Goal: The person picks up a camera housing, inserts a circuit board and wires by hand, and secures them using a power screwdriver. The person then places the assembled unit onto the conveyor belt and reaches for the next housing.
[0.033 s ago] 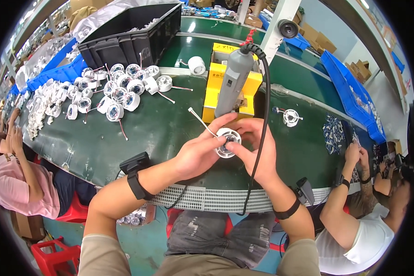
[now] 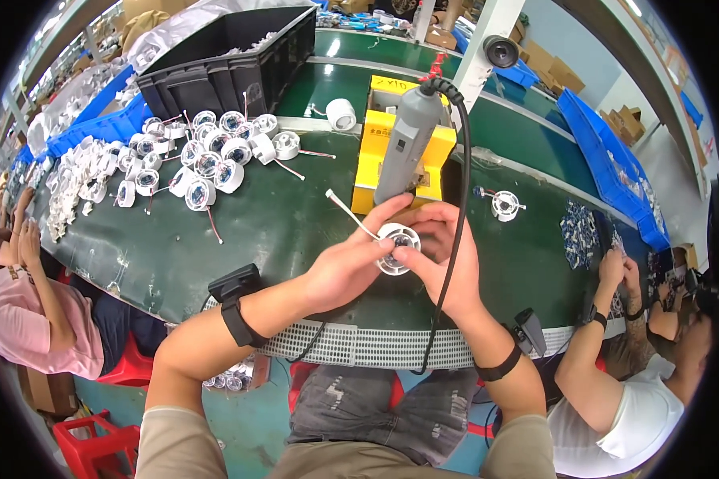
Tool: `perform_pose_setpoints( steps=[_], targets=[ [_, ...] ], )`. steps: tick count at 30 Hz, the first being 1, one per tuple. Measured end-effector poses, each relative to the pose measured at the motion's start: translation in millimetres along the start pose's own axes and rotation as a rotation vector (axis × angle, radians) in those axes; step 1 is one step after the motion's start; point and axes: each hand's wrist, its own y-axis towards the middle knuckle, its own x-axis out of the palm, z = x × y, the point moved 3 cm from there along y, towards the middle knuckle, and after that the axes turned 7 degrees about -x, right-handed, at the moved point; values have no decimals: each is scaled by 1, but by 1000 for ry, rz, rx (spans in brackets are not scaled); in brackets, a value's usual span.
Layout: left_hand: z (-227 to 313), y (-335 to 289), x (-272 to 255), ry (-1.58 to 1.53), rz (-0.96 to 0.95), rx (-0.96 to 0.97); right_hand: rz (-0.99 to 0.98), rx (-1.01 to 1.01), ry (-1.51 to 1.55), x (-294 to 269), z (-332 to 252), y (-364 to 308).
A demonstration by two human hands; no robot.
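Observation:
Both my hands hold a small round white plastic housing (image 2: 408, 234) above the green work surface. My left hand (image 2: 339, 270) grips its left side, thumb on the face. The right hand (image 2: 453, 267) curls round the other side, with its thumb pressed to the dark centre. What lies under the thumbs is hidden. A thin white wire lead (image 2: 344, 211) sticks out to the upper left from the housing. Just beyond my fingers, a grey electric screwdriver (image 2: 405, 144) leans in a yellow stand (image 2: 367, 160). Its black cord (image 2: 463, 176) hangs down across my right hand.
Several white housings with wires (image 2: 208, 164) are heaped on the left, before a black crate (image 2: 216, 84). A single one (image 2: 504, 205) lies to the right, near a pile of small blue parts (image 2: 579, 231). Co-workers sit at both sides; a blue bin (image 2: 607, 172) stands far right.

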Motion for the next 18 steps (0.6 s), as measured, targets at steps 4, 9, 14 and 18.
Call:
perform_pose_setpoints(
  steps=[4,9,14,18],
  targets=[
    [2,2,-5,681,134,-70,-100,95,-101,-17,10,0],
    [13,6,-21,584,270,-305,-51,-400,-728,-2,-8,18],
    [10,6,-39,589,388,-310,-131,-93,-550,37,2,58],
    [13,7,-34,609,429,-341,178,-560,-138,31,3,79]
  ],
)
